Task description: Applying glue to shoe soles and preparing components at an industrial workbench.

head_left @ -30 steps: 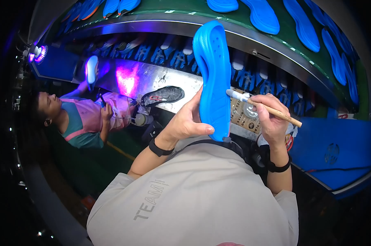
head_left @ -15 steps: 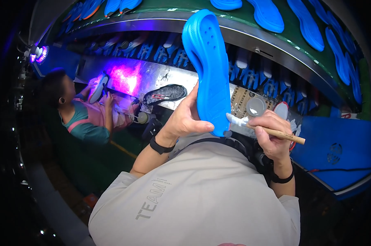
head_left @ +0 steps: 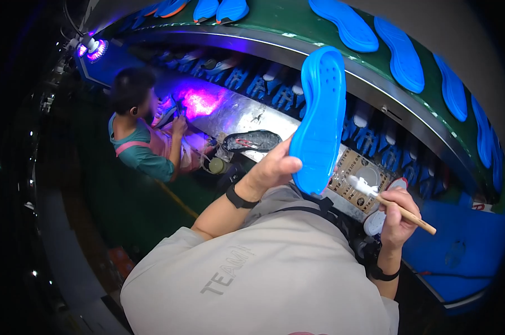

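My left hand point(head_left: 272, 168) grips the lower end of a bright blue shoe sole point(head_left: 321, 119), held upright with its inner side toward me. My right hand point(head_left: 398, 214) holds a wooden-handled brush point(head_left: 387, 202) whose white, glue-covered bristles sit just right of the sole's bottom edge, apart from it. Both wrists wear black bands. Below the brush lies a perforated metal tray point(head_left: 357, 177) on the steel bench.
A conveyor belt point(head_left: 297, 33) curves above, carrying more blue soles point(head_left: 402, 53). A dark shoe sole point(head_left: 252, 140) lies on the steel worktop point(head_left: 230, 114). A co-worker point(head_left: 143, 139) sits at the left under violet light point(head_left: 93, 49). A blue bin point(head_left: 465, 251) stands at the right.
The brush has come off the sole's lower edge and drawn back to the right. My left hand has tilted the sole's top rightward. The co-worker has leaned over the bench.
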